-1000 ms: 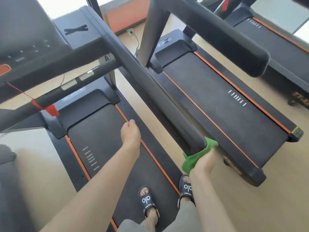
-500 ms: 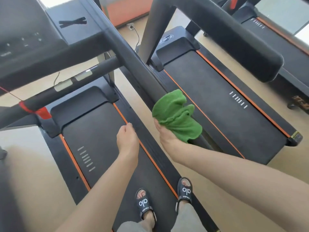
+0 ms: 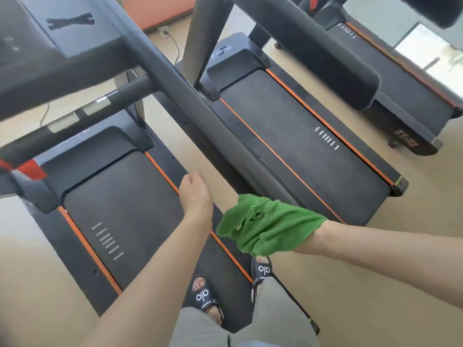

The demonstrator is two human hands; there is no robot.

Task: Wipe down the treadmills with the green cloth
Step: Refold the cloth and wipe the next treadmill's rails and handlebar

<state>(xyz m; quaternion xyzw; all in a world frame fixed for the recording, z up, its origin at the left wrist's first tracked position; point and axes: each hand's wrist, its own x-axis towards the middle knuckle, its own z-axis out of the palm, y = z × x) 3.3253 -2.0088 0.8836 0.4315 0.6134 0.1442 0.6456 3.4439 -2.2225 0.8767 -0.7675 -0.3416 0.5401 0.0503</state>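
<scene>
The person stands on the nearest treadmill (image 3: 120,196), both bare arms reaching forward. The right hand (image 3: 304,231) is mostly hidden under the green cloth (image 3: 265,224) bunched over it, at the lower end of the long side handrail (image 3: 200,113); its fingers seem closed on the cloth. The left hand (image 3: 196,196) hangs beside the rail, fingers loosely curled, holding nothing. A strip of tan floor (image 3: 413,221) separates this treadmill from its neighbour (image 3: 300,131).
</scene>
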